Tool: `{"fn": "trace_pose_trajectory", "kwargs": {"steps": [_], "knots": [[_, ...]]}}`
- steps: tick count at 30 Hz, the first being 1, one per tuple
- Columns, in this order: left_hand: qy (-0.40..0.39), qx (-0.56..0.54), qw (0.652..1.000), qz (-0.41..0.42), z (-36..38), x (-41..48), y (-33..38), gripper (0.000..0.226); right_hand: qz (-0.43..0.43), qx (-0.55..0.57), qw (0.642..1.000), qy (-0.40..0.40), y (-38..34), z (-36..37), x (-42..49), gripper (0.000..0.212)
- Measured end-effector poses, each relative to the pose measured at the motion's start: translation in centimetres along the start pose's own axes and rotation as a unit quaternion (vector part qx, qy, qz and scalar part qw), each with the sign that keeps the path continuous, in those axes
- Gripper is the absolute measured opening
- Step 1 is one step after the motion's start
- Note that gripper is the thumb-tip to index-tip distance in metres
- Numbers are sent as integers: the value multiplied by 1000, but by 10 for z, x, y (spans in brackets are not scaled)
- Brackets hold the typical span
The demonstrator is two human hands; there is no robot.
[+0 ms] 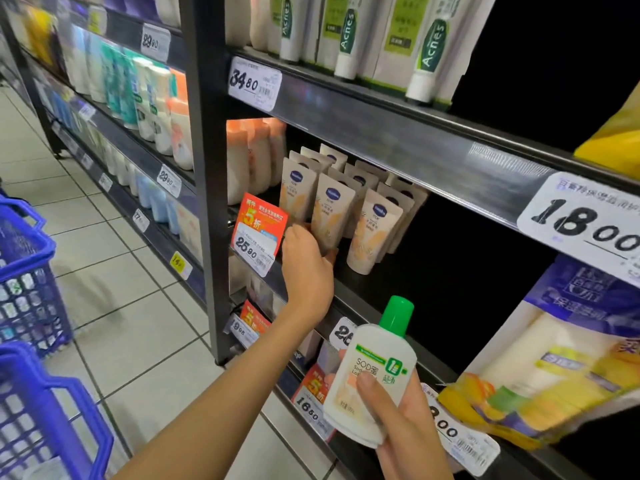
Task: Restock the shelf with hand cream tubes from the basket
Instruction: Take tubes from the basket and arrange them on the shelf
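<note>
Two hands full: left hand (306, 259) mid-frame, curled round an upright tube's (332, 213) foot on the shelf (408, 285); right hand (405, 424) lower right, clutching a bottle (374, 372), farther off.

The left hand (306, 261) grips the lower end of a beige plastic hand cream tube (330, 211) in the front row on the black metal shelf (367, 282). The right hand (401, 420) holds a white plastic bottle with green cap (374, 368), cap uppermost. A blue plastic basket (24, 258) stands at left.
</note>
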State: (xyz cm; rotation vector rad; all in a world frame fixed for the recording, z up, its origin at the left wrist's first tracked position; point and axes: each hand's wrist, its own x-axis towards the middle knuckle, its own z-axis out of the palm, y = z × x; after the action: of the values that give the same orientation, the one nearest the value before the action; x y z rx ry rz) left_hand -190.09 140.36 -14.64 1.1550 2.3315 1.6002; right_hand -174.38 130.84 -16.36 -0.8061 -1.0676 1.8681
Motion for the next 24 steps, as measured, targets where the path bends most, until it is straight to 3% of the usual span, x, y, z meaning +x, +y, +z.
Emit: {"fn": "trace_pose_trajectory", "kwargs": {"steps": [6,10,13,15,17,21,24], "knots": [[11,5,1000,-13,2,2,-1,33,5,-17,1000,-14,1,-1,-2,110],[19,11,1000,-19,4,3,-1,35,13,-16,1000,3,3,-5,-4,102],[23,11,999,-22,4,3,-3,38,15,-14,1000,14,4,-6,-6,75],[20,12,1000,-17,4,3,-5,38,12,-15,1000,16,6,-8,-6,75],[14,12,1000,-8,3,3,-7,37,6,-24,999,21,6,-7,-8,90],[-2,22,999,25,-5,-5,-9,40,9,-42,999,15,4,-6,-10,66],[-31,-11,998,44,-23,-24,-12,44,1,-58,998,14,7,-5,-14,60]]}}
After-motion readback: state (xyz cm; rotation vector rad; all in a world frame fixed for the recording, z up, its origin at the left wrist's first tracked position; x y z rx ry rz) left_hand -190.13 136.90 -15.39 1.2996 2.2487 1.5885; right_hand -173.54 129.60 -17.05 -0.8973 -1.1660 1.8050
